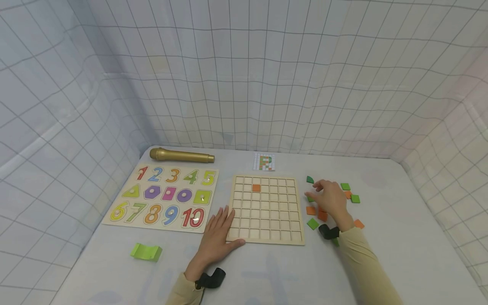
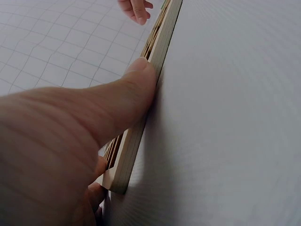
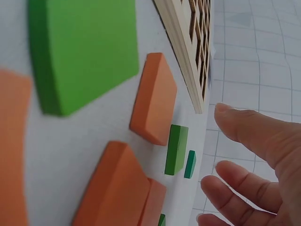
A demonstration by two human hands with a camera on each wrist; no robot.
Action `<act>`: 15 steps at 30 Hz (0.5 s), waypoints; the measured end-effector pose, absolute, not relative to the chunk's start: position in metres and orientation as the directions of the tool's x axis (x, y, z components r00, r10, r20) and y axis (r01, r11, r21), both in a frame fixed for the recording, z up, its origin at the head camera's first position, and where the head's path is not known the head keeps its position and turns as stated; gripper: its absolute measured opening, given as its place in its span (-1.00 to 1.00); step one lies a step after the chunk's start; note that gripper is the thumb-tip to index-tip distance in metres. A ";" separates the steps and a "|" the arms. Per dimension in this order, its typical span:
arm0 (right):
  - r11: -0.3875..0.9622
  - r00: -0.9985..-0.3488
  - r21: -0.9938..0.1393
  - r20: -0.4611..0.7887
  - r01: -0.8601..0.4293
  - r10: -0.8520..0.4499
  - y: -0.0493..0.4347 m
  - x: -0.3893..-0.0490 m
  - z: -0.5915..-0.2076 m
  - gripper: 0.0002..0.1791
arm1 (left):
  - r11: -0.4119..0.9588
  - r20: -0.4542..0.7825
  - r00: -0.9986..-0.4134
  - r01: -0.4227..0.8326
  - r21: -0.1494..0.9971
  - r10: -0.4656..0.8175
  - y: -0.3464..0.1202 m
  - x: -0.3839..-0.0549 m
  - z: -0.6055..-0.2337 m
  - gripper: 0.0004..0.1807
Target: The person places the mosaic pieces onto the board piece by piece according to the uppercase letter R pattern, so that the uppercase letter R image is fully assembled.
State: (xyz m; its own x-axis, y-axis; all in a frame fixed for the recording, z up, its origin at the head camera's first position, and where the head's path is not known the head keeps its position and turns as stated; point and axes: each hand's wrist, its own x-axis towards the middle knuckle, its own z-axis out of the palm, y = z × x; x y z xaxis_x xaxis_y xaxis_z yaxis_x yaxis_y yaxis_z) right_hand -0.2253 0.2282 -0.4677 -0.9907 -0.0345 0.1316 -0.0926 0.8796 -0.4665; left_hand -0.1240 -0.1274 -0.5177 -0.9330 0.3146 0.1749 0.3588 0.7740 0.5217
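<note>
A wooden grid board (image 1: pixel 267 243) lies flat, one orange square tile (image 1: pixel 256 187) set in its second row. My left hand (image 1: pixel 216 239) rests at the board's near left corner, thumb against the front edge and straight fingers along the left side. In the left wrist view the thumb (image 2: pixel 136 82) presses that edge. Over loose tiles right of the board hovers my right hand (image 1: pixel 331 200), thumb and fingers apart with nothing between them. Around it lie orange tiles (image 1: pixel 310 210), green tiles (image 1: pixel 313 223) and a dark green quarter-round piece (image 1: pixel 310 179); the hand partly hides some.
Behind the board lies a printed pattern card (image 1: pixel 264 162). A number and shape puzzle board (image 1: pixel 145 225) sits at the left, with a gold microphone (image 1: pixel 183 156) behind it and a lime green block (image 1: pixel 146 252) in front. Gridded cloth surrounds the table.
</note>
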 end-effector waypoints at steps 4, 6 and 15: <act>0.889 -0.995 -0.453 0.092 -0.068 -0.029 0.230 -0.226 -0.468 -0.51 | 0.774 0.181 -0.931 0.364 0.518 0.316 -0.127 -0.124 -0.518 -0.02; 0.893 -0.997 -0.447 0.077 -0.057 -0.025 0.230 -0.227 -0.469 -0.51 | 0.773 0.186 -0.931 0.365 0.518 0.315 -0.127 -0.124 -0.518 -0.02; 0.918 -0.999 -0.395 0.025 -0.028 -0.020 0.230 -0.227 -0.469 -0.54 | 0.773 0.173 -0.934 0.357 0.524 0.314 -0.127 -0.124 -0.516 -0.02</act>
